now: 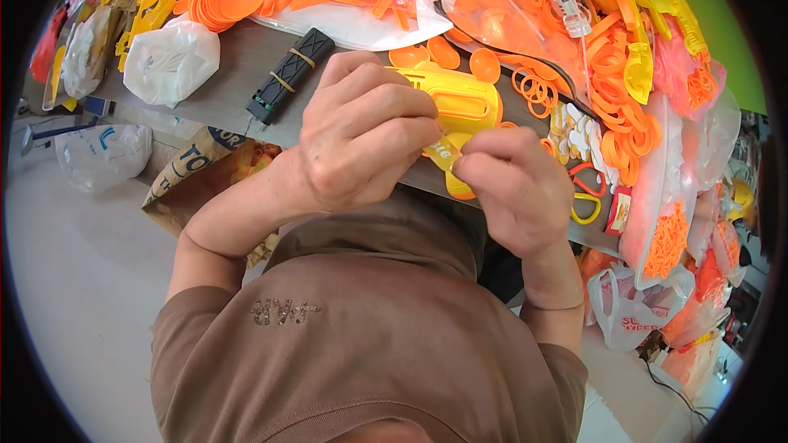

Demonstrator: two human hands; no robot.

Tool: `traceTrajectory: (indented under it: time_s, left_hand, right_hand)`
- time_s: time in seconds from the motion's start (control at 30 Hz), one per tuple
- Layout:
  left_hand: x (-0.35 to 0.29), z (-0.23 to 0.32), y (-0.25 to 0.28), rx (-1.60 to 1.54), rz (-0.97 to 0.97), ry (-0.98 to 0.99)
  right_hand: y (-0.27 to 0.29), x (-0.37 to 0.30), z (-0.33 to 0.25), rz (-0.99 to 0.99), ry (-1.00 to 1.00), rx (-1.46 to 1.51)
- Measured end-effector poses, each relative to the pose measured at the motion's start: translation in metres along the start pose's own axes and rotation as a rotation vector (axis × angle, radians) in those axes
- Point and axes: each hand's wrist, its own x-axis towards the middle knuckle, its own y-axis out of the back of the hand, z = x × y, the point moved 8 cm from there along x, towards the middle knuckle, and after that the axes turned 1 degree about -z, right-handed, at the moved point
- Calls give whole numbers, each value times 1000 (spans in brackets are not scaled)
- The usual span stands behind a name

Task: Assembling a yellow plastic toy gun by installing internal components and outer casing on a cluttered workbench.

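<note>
The yellow case (488, 107) at one o'clock and orange discs (240, 0) at eleven are smooth, glossy plastic; the central strip (443, 153) looks shiny. Crinkled paper bag (182, 167) at nine; matt cloth shirt (377, 336) at six.

Bright, fairly even light, soft shadows, fisheye-bent edges, blackened corners
</note>
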Motion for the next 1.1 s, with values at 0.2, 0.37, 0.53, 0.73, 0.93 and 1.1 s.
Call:
traceTrajectory:
  time_s: [0.2, 0.37, 0.53, 0.73, 0.93, 1.1]
  left_hand:
    - [-4, 2, 4, 19, 81, -39]
    - [-7, 4, 4, 39, 86, -67]
    - [-6, 7, -2, 75, 86, -107]
    - [-10, 5, -7, 86, 85, -98]
    - [-9, 5, -14, 86, 64, -80]
    - [-11, -11, -16, 32, 29, 57]
  right_hand:
    - [-2, -18, -9, 50, 127, -158]
    - [-1, -21, -1, 118, 26, -19]
    - [-8, -21, 9, 160, -109, 100]
    - [-10, -25, 8, 171, -143, 65]
    - [-14, -33, 11, 190, -182, 48]
    - [-1, -41, 24, 191, -222, -7]
